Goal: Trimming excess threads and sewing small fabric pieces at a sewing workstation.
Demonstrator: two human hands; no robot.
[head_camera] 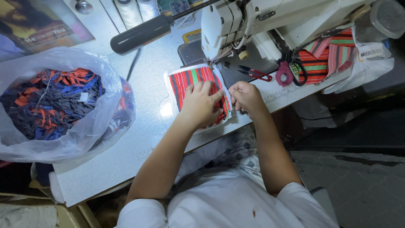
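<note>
A red striped woven fabric piece (190,80) with a green band and white lining lies on the sewing table under the head of a white sewing machine (253,21). My left hand (202,103) presses flat on the fabric, fingers spread toward the needle. My right hand (244,95) pinches the fabric's right edge beside the needle plate, fingers curled. The near part of the fabric is hidden under my left hand.
A clear plastic bag (97,67) full of orange, blue and dark straps sits at the left. Red-handled snips (255,74) and pink-handled scissors (291,71) lie by the machine. More striped fabric (329,55) is piled at the right. Thread cones (130,12) stand behind.
</note>
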